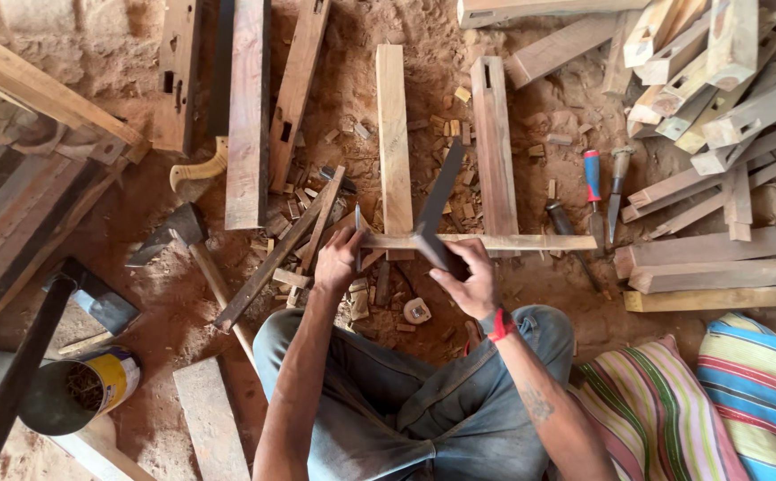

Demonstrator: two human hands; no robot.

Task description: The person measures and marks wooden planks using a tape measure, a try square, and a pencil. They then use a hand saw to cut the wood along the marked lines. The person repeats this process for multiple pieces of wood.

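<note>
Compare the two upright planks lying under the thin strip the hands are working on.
The left plank is plain-faced; the right plank has a slot cut near its far end. The left plank looks paler, the right plank redder. Both lie parallel on the sawdust-covered ground, crossed by the thin strip.

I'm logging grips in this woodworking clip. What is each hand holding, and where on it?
Left hand grips the thin wooden strip near its left end. Right hand holds the dark metal square at its corner, against the strip.

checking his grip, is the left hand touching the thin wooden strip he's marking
Touching. The head view shows the left hand gripping the left end of the thin wooden strip, fingers wrapped on it, with no gap visible.
</note>
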